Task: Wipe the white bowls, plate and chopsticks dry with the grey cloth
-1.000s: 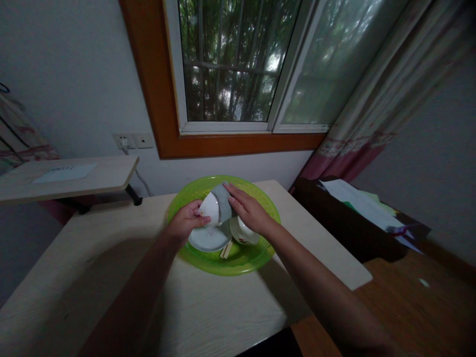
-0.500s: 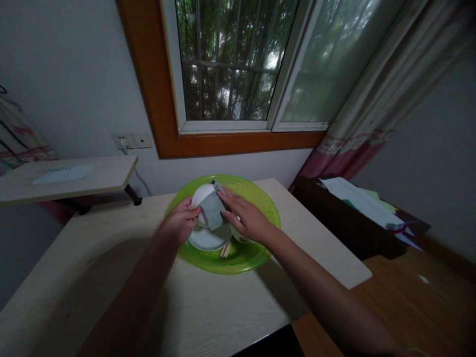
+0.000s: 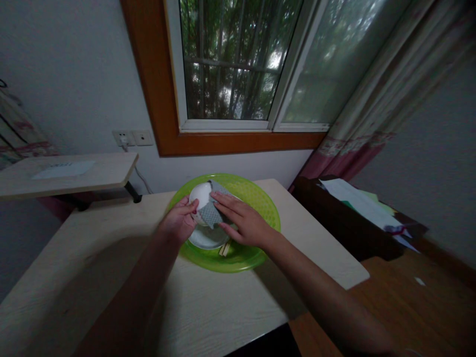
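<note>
My left hand [image 3: 179,221] is closed on a white bowl [image 3: 201,192], thumb on the near side of it. The bowl is tilted over the green plastic basin [image 3: 260,201]. A grey cloth [image 3: 210,215] lies against the bowl's right side. My right hand [image 3: 245,221] presses this cloth onto the bowl, its fingers stretched along it and the thumb below. Under the bowl, a white plate [image 3: 208,240] sits in the basin. Light wooden sticks [image 3: 224,249] stick out beside the plate; their far ends are hidden.
The basin stands on a pale wooden table [image 3: 208,307] below the window [image 3: 234,64]. At the left is a raised shelf [image 3: 100,173] with a paper label, near wall sockets [image 3: 133,138]. Papers [image 3: 357,201] lie on dark furniture to the right.
My right hand and the cloth have shifted slightly over the bowl, and more of its white surface shows. The bowl has moved a little left and turned in my left hand.
</note>
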`<state>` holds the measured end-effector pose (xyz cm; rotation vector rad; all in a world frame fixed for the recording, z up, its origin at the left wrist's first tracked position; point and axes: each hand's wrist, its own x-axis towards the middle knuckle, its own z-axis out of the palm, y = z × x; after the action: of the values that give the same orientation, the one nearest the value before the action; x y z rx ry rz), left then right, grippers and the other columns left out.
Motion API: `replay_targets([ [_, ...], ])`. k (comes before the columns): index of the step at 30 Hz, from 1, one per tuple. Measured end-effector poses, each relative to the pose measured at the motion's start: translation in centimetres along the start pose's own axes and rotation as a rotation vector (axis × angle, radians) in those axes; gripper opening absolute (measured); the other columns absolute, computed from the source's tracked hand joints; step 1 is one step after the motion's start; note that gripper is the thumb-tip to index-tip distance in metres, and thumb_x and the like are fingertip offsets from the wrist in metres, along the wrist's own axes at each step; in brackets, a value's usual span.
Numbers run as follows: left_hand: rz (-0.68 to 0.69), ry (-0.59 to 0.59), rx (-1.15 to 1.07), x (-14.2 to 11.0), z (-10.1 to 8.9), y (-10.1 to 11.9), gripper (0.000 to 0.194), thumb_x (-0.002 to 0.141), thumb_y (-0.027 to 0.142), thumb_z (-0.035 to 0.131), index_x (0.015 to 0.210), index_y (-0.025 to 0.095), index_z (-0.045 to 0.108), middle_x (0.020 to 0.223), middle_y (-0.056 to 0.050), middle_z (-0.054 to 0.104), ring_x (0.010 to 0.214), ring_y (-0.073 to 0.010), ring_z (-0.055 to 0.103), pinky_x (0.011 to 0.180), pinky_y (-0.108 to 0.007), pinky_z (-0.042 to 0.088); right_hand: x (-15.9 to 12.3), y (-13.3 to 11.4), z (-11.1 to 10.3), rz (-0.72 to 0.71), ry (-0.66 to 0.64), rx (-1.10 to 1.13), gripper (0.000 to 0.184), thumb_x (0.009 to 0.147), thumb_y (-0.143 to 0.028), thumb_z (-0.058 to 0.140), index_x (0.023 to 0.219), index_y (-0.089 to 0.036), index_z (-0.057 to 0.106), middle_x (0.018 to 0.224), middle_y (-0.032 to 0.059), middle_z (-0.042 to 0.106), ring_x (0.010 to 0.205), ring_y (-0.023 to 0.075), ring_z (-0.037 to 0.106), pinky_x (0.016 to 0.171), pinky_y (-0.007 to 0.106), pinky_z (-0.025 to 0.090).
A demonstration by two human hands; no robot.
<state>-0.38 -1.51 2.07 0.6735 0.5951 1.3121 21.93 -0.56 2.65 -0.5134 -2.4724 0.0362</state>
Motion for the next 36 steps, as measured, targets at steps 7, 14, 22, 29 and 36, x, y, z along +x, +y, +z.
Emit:
replay_targets([
  [7, -0.003, -0.013, 0.025, 0.1, -0.2, -0.3, 0.046, 0.080, 0.011, 0.069, 0.125, 0.012, 0.062, 0.115, -0.015, 0.072, 0.105, -0.0266, 0.070, 0.094, -0.041, 0.057, -0.1, -0.2, -0.1, -0.098, 0.000, 0.010, 0.063, 0.099, -0.027, 0.049, 0.158, -0.031, 0.026, 0.160, 0.0022, 0.037, 0.149, 0.0220, 0.033, 0.122, 0.053, 0.035],
  [14, 0.000, 0.010, 0.080, 0.0, 0.0, -0.3, 0.038, 0.075, 0.008, 0.073, 0.112, 0.010, 0.064, 0.107, -0.014, 0.074, 0.101, -0.0263, 0.071, 0.090, -0.038, 0.058, 0.1, 0.3, 0.1, -0.012, 0.002, 0.006, 0.056, 0.101, -0.028, 0.048, 0.156, -0.030, 0.034, 0.158, 0.0016, 0.040, 0.151, 0.0225, 0.030, 0.123, 0.054, 0.031],
  [22, -0.004, 0.013, 0.106, -0.2, 0.2, 0.1, 0.044, 0.075, 0.010, 0.074, 0.118, 0.011, 0.064, 0.116, -0.016, 0.071, 0.108, -0.0291, 0.069, 0.096, -0.041, 0.056, -0.7, 1.9, 1.0, 0.324, 0.128, 0.121, 0.051, 0.104, -0.040, 0.045, 0.153, -0.027, 0.041, 0.152, 0.0108, 0.048, 0.140, 0.0253, 0.046, 0.118, 0.051, 0.040],
  [29, 0.034, 0.076, -0.024, -0.3, 0.6, 0.1, 0.046, 0.081, 0.008, 0.066, 0.126, 0.014, 0.061, 0.121, -0.014, 0.071, 0.114, -0.0280, 0.067, 0.101, -0.043, 0.054, -0.8, 3.0, 1.9, 0.410, 0.173, 0.181, 0.042, 0.100, -0.043, 0.055, 0.135, -0.022, 0.060, 0.132, 0.0121, 0.064, 0.121, 0.0254, 0.061, 0.106, 0.045, 0.050],
  [36, 0.030, 0.139, -0.111, -0.2, 0.9, 0.0, 0.042, 0.085, 0.005, 0.059, 0.126, 0.014, 0.062, 0.117, -0.014, 0.072, 0.113, -0.0267, 0.068, 0.103, -0.043, 0.053, -0.7, 3.1, 1.7, 0.481, 0.226, 0.206, 0.023, 0.097, -0.034, 0.060, 0.114, -0.023, 0.071, 0.108, 0.0070, 0.073, 0.096, 0.0219, 0.068, 0.084, 0.034, 0.056],
])
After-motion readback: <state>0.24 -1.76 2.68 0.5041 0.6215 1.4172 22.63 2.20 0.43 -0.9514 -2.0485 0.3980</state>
